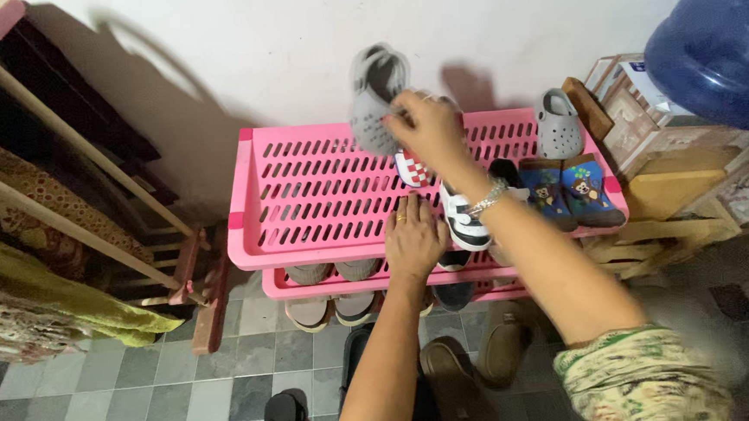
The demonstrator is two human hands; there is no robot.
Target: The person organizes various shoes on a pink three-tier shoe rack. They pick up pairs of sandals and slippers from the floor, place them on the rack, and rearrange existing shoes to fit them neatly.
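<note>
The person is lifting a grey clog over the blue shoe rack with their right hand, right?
Not quite: the shoe rack is pink, not blue. The head view shows the right hand lifting the grey clog above the rack's top shelf, while the left hand rests flat on its front edge.

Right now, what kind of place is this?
Probably a home's entry or utility corner: a pink plastic shoe rack with children's shoes stands on a tiled floor, beside a clothes drying rack and a blue water jug.
</note>
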